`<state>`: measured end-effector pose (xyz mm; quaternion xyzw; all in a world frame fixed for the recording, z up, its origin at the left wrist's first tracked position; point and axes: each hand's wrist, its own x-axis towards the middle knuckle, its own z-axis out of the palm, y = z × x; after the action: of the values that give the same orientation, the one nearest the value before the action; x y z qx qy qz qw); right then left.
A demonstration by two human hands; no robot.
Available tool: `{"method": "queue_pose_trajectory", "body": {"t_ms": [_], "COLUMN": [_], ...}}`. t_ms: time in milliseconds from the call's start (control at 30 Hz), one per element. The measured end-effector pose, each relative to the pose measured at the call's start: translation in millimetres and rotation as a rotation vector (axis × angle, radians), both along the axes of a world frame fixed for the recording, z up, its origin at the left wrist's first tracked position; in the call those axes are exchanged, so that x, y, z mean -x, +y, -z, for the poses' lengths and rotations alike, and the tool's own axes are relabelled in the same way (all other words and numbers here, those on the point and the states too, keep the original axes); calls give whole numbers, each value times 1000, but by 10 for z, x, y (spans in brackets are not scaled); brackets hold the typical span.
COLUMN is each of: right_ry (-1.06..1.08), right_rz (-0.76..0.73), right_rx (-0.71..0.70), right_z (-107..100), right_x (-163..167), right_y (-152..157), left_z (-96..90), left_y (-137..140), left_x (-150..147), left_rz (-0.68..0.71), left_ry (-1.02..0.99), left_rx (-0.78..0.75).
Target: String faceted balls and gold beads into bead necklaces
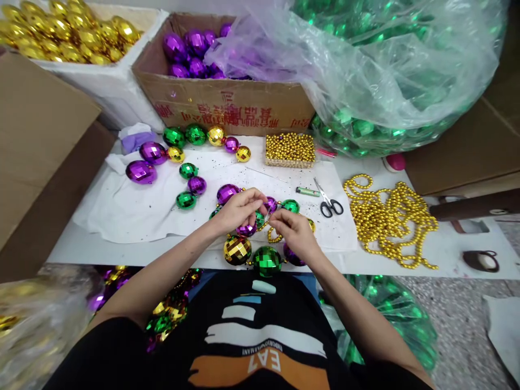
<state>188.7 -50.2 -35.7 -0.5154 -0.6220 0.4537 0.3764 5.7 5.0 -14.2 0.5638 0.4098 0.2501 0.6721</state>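
Observation:
My left hand (246, 208) and my right hand (294, 230) are close together over the near part of the white cloth, both with fingers pinched. Between the fingertips runs what looks like a thin pale string (268, 210), hard to make out. Under and around them lies a ring of large faceted beads, with a gold bead (237, 249) and a green bead (267, 260) nearest my body and a purple bead (228, 194) on the far side. Small gold beads sit between the large ones. My hands hide part of the ring.
Scissors (330, 203) and a green lighter (307, 192) lie right of the hands. Beyond are a box of small gold beads (290, 150) and a carton (227, 103) of purple beads. Gold bead strands (385, 222) lie right; loose large beads (197, 185) lie left.

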Motion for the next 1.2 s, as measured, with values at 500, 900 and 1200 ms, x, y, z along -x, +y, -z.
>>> {"method": "queue_pose_trajectory", "body": {"t_ms": [500, 900, 1200], "right_ry": [731, 887, 1043], "right_rz": [117, -55, -103], "right_rx": [701, 790, 887], "right_z": [-51, -104, 25], "right_x": [-32, -104, -100], "right_y": [29, 94, 39], "left_z": [113, 25, 73], "left_y": [-149, -21, -82], "left_x": [-46, 62, -2], "left_rz": [-12, 40, 72], "left_ry": [15, -247, -120], "left_rx": [-739, -53, -403]}}
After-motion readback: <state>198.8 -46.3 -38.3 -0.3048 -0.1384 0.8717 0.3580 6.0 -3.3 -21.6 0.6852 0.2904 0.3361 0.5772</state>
